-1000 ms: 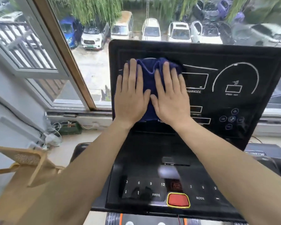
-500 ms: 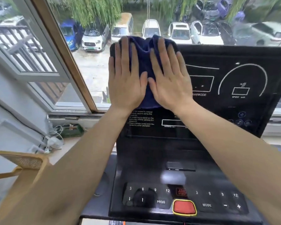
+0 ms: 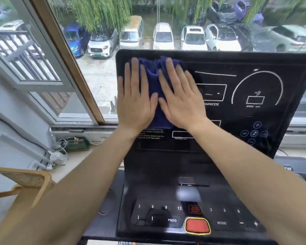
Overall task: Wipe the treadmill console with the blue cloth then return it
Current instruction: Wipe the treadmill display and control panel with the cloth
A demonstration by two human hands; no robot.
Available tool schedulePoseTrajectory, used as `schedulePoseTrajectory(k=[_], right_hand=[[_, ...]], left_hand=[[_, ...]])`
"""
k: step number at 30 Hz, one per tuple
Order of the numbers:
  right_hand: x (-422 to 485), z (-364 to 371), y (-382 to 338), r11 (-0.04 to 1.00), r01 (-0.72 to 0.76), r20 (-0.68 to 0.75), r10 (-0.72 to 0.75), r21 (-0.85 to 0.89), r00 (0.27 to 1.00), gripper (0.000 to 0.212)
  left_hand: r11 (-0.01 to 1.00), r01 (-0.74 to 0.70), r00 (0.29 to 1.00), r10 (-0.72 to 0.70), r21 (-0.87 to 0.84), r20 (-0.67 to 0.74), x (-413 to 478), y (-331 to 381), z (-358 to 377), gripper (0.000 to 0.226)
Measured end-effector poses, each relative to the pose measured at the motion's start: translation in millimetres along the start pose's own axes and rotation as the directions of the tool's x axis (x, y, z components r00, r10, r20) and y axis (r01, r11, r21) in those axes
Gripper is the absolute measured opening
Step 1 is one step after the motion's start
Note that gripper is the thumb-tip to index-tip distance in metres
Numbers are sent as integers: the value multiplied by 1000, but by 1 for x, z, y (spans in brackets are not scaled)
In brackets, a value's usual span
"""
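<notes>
Both palms pressing flat on the upright display panel of the treadmill console (image 3: 237, 96), up in its left portion. Left hand (image 3: 135, 101) lying spread with fingers apart and extended, fingertips reaching close to the panel's top edge. Right hand (image 3: 181, 98) lying just beside it, fingers likewise splayed and angled slightly toward the left, thumbs of the two hands nearly meeting. Nothing being gripped or pinched: just flat pressure.

Blue cloth (image 3: 156, 76) sitting sandwiched between the palms and the black panel, bunched into folds at the top between the two sets of fingers, lower edge peeking out below the heels of the hands, just above a block of small white warning text. Slight motion blur smearing the fingertips.

Looking right across the panel: white outlined boxes, a curved speed arc, a cluster of round touch icons, all uncovered. Looking down at the lower deck: numbered keys, PROG and MODE labels, a red button (image 3: 197, 225) ringed in yellow sitting well clear of the hands.

Glancing left: a wooden chair back (image 3: 25, 181) poking in at the lower corner, cables and a small green box on the sill. Parked cars (image 3: 163, 37) showing through the window beyond the console.
</notes>
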State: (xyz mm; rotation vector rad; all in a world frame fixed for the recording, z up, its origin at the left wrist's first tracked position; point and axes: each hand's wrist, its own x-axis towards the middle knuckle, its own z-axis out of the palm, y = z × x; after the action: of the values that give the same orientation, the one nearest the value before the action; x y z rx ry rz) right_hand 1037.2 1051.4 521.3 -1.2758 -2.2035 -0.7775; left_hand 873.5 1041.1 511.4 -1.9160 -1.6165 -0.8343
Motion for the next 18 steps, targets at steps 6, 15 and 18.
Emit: schedulePoseTrajectory(k=[6,15,18], right_hand=[[-60,10,-25,967,-245,65,241,69,968,65],[-75,2,-6,998,6,163,-17,70,987,57],[-29,-25,57,998,-60,114,57,20,992,59]], left_hand=[[995,-98,993,100,-29,57,-29,19,13,75],[999,-18,996,21,-33,82,-59,48,20,73],[997,13,1000,-12,-79,13,15,88,12,68]])
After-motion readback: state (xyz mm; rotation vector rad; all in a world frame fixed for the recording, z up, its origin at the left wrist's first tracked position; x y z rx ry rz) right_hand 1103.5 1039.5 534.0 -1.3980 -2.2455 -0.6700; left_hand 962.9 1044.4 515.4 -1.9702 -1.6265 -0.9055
